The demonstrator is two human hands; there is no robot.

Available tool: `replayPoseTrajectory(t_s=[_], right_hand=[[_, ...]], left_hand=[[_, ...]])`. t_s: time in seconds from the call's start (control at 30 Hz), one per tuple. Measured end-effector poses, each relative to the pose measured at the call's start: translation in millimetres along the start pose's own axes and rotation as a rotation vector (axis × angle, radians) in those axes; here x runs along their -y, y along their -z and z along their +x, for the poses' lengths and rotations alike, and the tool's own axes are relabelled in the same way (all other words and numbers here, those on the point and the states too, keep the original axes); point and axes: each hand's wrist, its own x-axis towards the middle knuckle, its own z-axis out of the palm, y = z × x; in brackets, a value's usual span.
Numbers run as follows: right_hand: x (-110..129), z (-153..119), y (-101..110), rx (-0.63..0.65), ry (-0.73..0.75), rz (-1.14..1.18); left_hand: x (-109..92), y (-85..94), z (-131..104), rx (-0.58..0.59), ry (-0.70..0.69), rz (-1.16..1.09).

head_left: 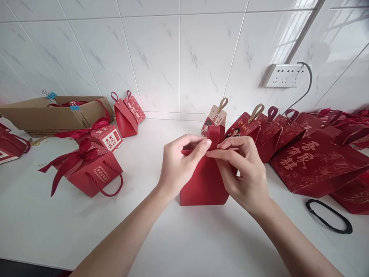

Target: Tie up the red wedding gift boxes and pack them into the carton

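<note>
The left grip [180, 163] pinches the strap loop [215, 134] atop a red box [204, 182], which stands below both grips on the surface [161, 246]; its inside is hidden. The right grip [246, 173] has its fingertips by the strap's base; whether they clasp it, I cannot tell. Well left of the left grip, an open carton [37, 118] holds dark red items [62, 104]; nearer sits a bow-topped box [85, 179], contents unseen.

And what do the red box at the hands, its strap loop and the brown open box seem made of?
Red box: probably smooth matte card, given its flat panels and crisp edges.
Strap loop: leather-like, possibly faux, with a slight sheen.
Brown open box: likely plain cardboard, dull tan walls.
</note>
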Motion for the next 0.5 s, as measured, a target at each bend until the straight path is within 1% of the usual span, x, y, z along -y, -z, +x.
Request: replayPoseTrajectory(t_s=[0.07,0.13,0.2,0.23,0.3,0.4,0.5], right_hand=[[-2,-1,1,-0.029,-0.064,0.055],[-4,-2,3,-0.058,-0.145,0.085],[-4,-3,4,-0.033,-0.225,0.113],[-4,-2,5,-0.006,-0.262,0.132],[-1,-2,6,0.039,-0.339,0.185],[2,0,6,0.056,-0.447,0.250],[3,1,6,0.064,-0.486,0.256]], left_hand=[[1,2.4,-1,0.026,-0.026,-0.016],[3,5.9,-1,0.095,-0.056,-0.044],[5,9.2,-2,0.177,-0.082,-0.054],[7,10.3,-1,0.197,-0.085,-0.046],[10,11.2,-1,0.186,-0.081,-0.009],[12,9.8,-2,0.135,-0.072,0.028],[12,7.7,-3,0.111,-0.087,0.041]])
